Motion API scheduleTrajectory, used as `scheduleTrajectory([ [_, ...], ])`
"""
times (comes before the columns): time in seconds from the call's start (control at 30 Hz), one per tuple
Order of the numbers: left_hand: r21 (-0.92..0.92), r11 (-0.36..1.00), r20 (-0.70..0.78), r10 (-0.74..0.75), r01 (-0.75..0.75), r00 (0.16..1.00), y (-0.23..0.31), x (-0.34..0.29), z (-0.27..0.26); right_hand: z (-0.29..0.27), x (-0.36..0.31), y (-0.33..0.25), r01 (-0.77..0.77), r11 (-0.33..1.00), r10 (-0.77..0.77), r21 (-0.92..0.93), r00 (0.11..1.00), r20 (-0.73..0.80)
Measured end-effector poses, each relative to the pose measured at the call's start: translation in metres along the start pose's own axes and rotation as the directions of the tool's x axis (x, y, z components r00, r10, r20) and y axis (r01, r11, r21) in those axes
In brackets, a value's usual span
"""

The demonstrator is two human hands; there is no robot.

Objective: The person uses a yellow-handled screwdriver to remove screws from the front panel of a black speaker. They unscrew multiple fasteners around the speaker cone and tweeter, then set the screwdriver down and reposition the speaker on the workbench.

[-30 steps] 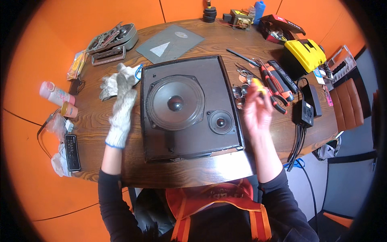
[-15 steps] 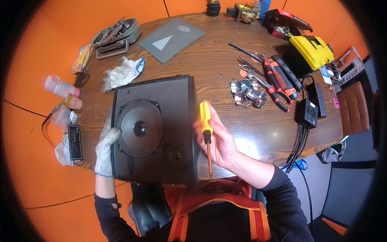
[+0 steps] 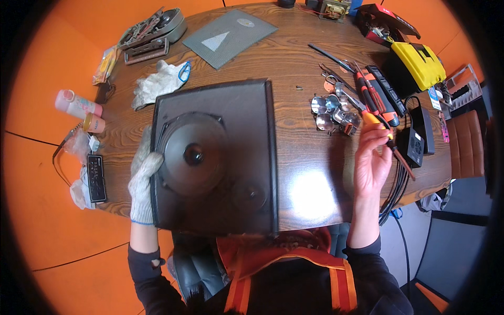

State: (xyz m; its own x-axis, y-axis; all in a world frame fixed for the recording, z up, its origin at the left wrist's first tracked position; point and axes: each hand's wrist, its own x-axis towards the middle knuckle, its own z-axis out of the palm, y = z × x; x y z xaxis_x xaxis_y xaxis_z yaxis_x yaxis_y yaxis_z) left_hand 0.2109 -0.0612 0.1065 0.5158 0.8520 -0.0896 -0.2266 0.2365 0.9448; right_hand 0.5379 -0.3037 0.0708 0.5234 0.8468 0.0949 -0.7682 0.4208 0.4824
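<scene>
A black speaker box [image 3: 247, 121] with a large round cone and a smaller one below it faces up at the table's near edge. On its left side sits my left hand [image 3: 144, 181] in a white knit glove, the thumb over the front edge and the other fingers hidden behind the box. My bare right hand [image 3: 373, 163] is well to the right, fingers closed around a screwdriver [image 3: 371, 119] with a yellow handle, its shaft pointing down and right. Just beyond that hand lie red-handled pliers [image 3: 371, 97] and several shiny round metal pieces [image 3: 332, 111].
A spare white glove [image 3: 157, 84] and a grey mesh panel [image 3: 231, 39] lie behind the speaker. A yellow toolbox [image 3: 417, 65] stands far right, near a black power box with cables [image 3: 412, 142]. At left are a pink bottle [image 3: 79, 105] and a metal tool tray [image 3: 152, 31].
My right hand has moved away from the speaker's right side to the tools at right, taking the screwdriver along. My left hand stays on the speaker's left edge.
</scene>
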Motion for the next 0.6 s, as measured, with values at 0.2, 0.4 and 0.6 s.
scheduleTrajectory([
  [0.2, -0.078, 0.997, 0.145, 0.019, -0.008, 0.989, -0.012, 0.045, 0.043, 0.015, -0.003, -0.028, 0.177, 0.984, -0.176, -0.011, 0.983, 0.054],
  [0.4, -0.028, 0.999, 0.158, 0.031, -0.027, 0.987, -0.017, 0.052, 0.067, 0.027, -0.013, -0.044, 0.287, 0.953, -0.283, -0.095, 0.958, 0.052],
  [0.6, -0.138, 0.990, 0.197, 0.042, -0.015, 0.980, -0.020, 0.051, 0.066, 0.018, -0.013, -0.050, 0.264, 0.964, -0.263, -0.045, 0.964, 0.031],
])
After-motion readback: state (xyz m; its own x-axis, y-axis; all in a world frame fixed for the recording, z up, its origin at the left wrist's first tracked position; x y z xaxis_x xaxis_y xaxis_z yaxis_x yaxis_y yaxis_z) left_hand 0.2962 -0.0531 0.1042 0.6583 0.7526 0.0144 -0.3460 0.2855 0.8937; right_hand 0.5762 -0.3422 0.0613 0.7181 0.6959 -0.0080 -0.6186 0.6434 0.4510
